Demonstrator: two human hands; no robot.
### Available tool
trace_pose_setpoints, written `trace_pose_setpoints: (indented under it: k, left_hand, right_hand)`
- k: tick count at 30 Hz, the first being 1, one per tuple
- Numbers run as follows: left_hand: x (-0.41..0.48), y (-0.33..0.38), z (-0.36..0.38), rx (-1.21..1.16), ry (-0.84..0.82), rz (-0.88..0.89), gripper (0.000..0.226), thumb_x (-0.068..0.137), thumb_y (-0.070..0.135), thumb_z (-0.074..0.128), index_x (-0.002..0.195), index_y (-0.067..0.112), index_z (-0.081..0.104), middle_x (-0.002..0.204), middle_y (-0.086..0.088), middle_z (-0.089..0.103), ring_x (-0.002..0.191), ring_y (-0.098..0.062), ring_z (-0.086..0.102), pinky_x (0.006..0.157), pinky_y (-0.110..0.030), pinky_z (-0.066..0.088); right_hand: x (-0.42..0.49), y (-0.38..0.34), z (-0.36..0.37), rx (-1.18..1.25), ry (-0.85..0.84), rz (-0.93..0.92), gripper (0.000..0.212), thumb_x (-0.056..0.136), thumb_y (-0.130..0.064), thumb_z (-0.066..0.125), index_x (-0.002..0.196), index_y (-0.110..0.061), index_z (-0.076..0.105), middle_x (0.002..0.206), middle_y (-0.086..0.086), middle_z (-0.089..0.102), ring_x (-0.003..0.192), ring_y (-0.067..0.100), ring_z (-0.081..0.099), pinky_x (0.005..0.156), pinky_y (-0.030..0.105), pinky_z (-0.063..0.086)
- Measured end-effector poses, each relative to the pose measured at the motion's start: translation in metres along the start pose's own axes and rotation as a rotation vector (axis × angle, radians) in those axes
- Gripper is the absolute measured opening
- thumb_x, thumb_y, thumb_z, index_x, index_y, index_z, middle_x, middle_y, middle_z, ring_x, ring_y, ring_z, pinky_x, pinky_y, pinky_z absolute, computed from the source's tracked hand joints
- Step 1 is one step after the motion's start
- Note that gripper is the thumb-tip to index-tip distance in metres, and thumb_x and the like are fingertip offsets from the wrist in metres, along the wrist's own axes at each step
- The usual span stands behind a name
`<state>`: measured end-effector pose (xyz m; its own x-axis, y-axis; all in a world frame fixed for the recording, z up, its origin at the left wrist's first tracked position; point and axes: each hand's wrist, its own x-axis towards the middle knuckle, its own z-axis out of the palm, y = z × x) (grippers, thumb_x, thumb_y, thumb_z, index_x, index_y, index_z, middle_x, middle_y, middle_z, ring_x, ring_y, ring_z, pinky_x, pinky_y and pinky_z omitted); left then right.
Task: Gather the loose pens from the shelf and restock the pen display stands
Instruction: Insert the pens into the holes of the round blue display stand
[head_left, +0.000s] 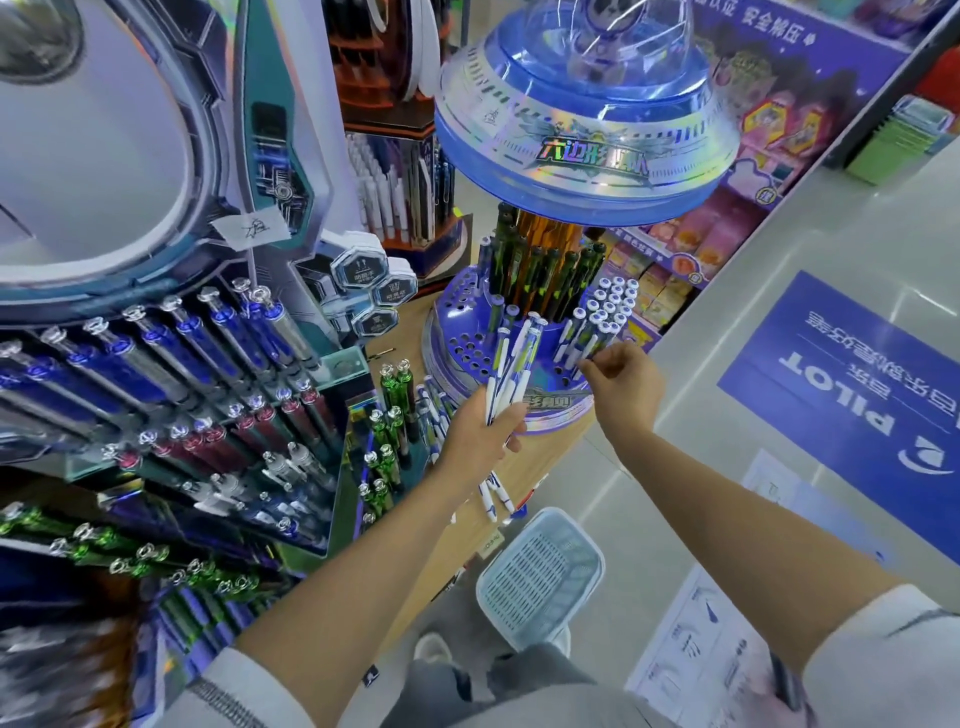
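1. Pens (511, 364), a white-and-blue bunch, stood in the left hand (480, 434), fingers curled round them, before the round purple stand (462, 353).
2. Right hand (626, 382) brought its fingertips together at the stand's white pens (605, 317); whether they pinched one was unclear.
3. Loose pens (435, 410) lay on the shelf (550, 457) beside the stand.

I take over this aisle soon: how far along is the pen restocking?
Done: a cluster of white pens stands in the round stand. In hand: the left hand grips a bunch of pens; the right hand is at the cluster's base. Left: many holes are empty, and loose pens lie on the shelf.
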<state>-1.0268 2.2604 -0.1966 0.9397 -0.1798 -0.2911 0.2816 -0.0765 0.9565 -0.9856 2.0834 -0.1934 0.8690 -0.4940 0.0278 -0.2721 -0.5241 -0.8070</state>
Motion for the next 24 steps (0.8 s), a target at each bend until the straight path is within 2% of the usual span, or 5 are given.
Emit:
trace_pose_setpoints:
  k: [8, 13, 15, 19, 24]
  left_hand:
    - [-0.002, 0.003, 0.006, -0.008, -0.032, -0.007, 0.006, 0.098, 0.021, 0.052, 0.096, 0.026, 0.055, 0.078, 0.001, 0.062, 0.059, -0.008, 0.055, 0.056, -0.023, 0.04]
    - [-0.003, 0.009, 0.017, -0.043, -0.052, 0.035, 0.009, 0.1, 0.02, 0.048, 0.105, 0.017, 0.055, 0.08, -0.009, 0.059, 0.052, -0.004, 0.052, 0.046, -0.015, 0.036]
    - [-0.003, 0.012, 0.022, -0.038, -0.058, 0.053, 0.012, 0.101, 0.02, 0.047, 0.109, 0.015, 0.053, 0.081, -0.012, 0.059, 0.052, -0.005, 0.052, 0.046, -0.013, 0.037]
    - [-0.005, 0.016, 0.03, -0.052, -0.079, 0.039, 0.012, 0.101, 0.02, 0.047, 0.112, 0.018, 0.051, 0.082, -0.008, 0.059, 0.056, -0.005, 0.054, 0.046, -0.012, 0.038]
    - [-0.009, 0.022, 0.03, -0.074, -0.089, 0.049, 0.016, 0.101, 0.018, 0.047, 0.116, 0.017, 0.052, 0.094, -0.01, 0.065, 0.065, -0.014, 0.06, 0.044, -0.012, 0.038]
  right_hand:
    - [0.008, 0.006, -0.009, 0.071, -0.039, 0.037, 0.015, 0.086, -0.013, 0.066, 0.097, -0.017, 0.055, 0.088, -0.004, 0.062, 0.084, 0.017, 0.061, 0.077, 0.036, 0.051]
    - [-0.004, 0.005, -0.013, 0.18, 0.019, -0.135, 0.005, 0.088, -0.017, 0.061, 0.089, -0.015, 0.057, 0.09, 0.004, 0.06, 0.083, 0.019, 0.056, 0.074, 0.037, 0.049]
    - [-0.011, 0.001, -0.012, 0.2, -0.08, -0.191, 0.013, 0.091, -0.024, 0.063, 0.085, -0.013, 0.06, 0.083, 0.005, 0.059, 0.075, 0.016, 0.053, 0.069, 0.034, 0.045]
    - [-0.018, -0.006, -0.012, 0.287, -0.518, -0.138, 0.036, 0.088, -0.032, 0.069, 0.084, 0.002, 0.057, 0.071, 0.01, 0.048, 0.068, 0.019, 0.046, 0.066, 0.033, 0.043]
    - [-0.012, -0.008, -0.028, 0.419, -0.531, -0.048, 0.031, 0.081, -0.018, 0.075, 0.088, 0.009, 0.063, 0.071, 0.012, 0.063, 0.061, 0.013, 0.059, 0.059, 0.018, 0.047]
